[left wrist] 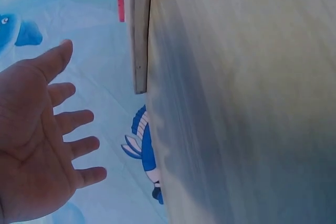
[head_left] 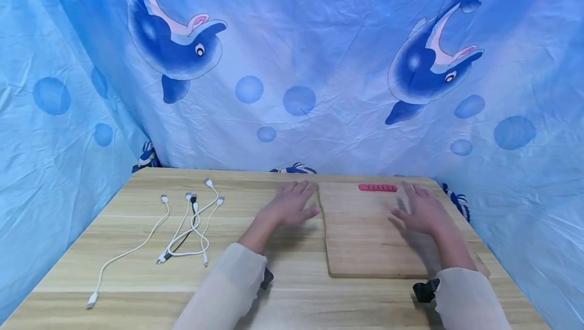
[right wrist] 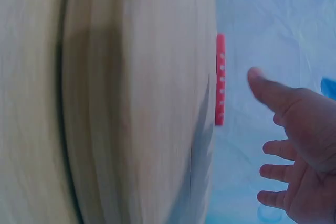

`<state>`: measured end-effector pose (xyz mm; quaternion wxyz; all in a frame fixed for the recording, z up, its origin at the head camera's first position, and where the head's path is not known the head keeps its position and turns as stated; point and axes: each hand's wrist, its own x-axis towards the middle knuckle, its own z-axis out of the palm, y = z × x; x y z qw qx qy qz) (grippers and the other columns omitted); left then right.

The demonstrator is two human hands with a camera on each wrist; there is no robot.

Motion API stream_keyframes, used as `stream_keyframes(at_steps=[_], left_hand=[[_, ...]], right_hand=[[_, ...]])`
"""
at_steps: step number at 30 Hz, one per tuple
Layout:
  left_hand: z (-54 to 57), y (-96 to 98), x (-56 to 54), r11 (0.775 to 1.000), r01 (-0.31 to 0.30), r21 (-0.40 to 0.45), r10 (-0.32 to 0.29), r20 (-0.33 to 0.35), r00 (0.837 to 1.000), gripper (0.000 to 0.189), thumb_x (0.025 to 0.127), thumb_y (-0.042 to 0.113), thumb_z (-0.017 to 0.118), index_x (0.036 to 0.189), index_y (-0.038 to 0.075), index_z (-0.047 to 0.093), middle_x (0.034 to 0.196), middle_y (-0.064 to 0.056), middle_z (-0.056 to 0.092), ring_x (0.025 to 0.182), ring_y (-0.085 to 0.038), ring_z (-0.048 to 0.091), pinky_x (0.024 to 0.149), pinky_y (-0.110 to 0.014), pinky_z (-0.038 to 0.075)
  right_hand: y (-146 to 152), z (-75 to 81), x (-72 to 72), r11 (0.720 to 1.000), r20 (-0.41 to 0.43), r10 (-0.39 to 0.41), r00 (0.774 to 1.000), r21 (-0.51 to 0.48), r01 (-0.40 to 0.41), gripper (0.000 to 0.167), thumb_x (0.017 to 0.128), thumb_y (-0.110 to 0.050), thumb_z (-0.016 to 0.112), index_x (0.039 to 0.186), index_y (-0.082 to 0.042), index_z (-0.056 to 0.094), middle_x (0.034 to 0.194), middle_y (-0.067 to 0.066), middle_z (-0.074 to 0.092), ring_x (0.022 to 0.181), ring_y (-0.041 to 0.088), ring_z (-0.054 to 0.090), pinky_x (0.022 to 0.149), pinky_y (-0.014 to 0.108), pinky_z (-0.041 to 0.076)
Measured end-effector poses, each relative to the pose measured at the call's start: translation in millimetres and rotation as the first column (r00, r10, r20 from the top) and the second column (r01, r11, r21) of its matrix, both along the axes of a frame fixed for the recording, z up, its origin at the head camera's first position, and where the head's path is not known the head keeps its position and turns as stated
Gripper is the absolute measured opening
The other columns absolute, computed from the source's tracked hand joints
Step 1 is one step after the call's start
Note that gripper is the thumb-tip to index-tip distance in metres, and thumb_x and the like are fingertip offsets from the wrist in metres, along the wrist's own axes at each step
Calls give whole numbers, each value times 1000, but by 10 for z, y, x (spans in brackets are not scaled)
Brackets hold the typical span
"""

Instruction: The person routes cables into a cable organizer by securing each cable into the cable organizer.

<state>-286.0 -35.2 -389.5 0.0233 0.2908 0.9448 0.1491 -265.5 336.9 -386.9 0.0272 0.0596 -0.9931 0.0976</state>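
Note:
My left hand (head_left: 292, 206) hovers with fingers spread just left of a wooden board (head_left: 365, 249), and nothing is in its grasp. Over the board's right side my right hand (head_left: 422, 211) is held in the air, blurred, its fingers extended. A red slotted strip (head_left: 377, 188) lies near the board's far edge, to the left of the right fingertips. In the right wrist view the same red strip (right wrist: 220, 80) stands apart from the thumb. The left wrist view shows the left palm (left wrist: 31, 140) bare, with the board's edge (left wrist: 140, 35) beyond it.
Several white cables and a dark one lie tangled (head_left: 191, 233) on the table's left part. A single white cable (head_left: 132, 251) stretches out farther left. A blue curtain (head_left: 292, 66) with dolphins hangs behind the wooden table (head_left: 292, 299) and along both sides.

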Motion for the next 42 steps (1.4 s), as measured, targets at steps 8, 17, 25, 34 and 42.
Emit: stream_keyframes(at_steps=[8,17,25,34,42], left_hand=[[-95,164,13,997,40,-73,-34,81,996,75,103,55,51,165,24,20,169,-11,23,154,-40,17,121,-64,16],[-106,343,75,987,135,-91,-125,111,986,78,99,57,58,163,26,26,169,-9,24,154,-37,21,122,-60,18],[-134,463,113,969,212,-125,-201,97,975,73,99,59,58,160,26,36,165,-4,32,152,-31,25,121,-53,26],[-137,557,134,952,248,-181,-239,73,968,69,95,63,62,152,26,50,153,-3,44,133,-21,41,111,-38,41],[-132,563,140,955,254,-151,-240,105,965,64,95,55,67,149,24,53,149,-3,45,126,-20,41,102,-33,46]], right_hand=[[308,-41,92,997,24,8,1000,-80,-6,97,97,-45,68,157,11,17,153,46,21,139,65,19,109,76,22],[656,-194,109,980,106,-59,993,-185,78,104,96,-53,67,158,11,12,155,45,18,140,65,18,110,74,21],[783,-284,77,971,195,-109,975,-190,147,109,95,-65,60,157,12,13,154,47,12,140,66,12,109,77,18],[764,-302,64,980,242,-131,962,-114,162,115,90,-77,55,154,13,23,152,49,13,135,72,10,104,83,18],[728,-312,62,983,231,-126,965,-103,153,115,89,-76,57,153,14,26,150,49,15,130,75,11,101,85,17]])
